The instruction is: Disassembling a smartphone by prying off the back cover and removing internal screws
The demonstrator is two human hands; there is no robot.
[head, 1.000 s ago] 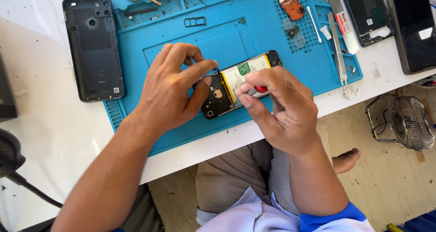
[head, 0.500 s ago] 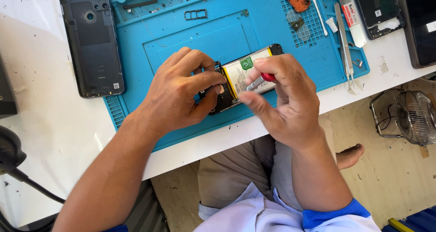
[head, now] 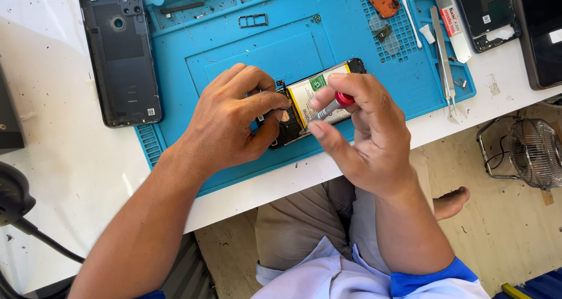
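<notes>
The opened phone (head: pixel 313 103) is pinned to the blue mat (head: pixel 246 53) by the left hand (head: pixel 234 123), fingers closed on its edge, while the red-capped screwdriver (head: pixel 331 107) pinched in the right hand (head: pixel 366 135) is best kept upright and lightly pressed.

White shirt (head: pixel 328 278) with blue cuffs, grey-brown trousers (head: pixel 304 217), barefoot.

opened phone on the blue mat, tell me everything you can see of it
The opened phone lies flat and slanted on the blue silicone mat, back cover off. A pale battery with a green label fills its middle; dark circuit parts show at both ends. The left hand pins its lower end; the right hand sets a red-capped screwdriver onto it.
</notes>
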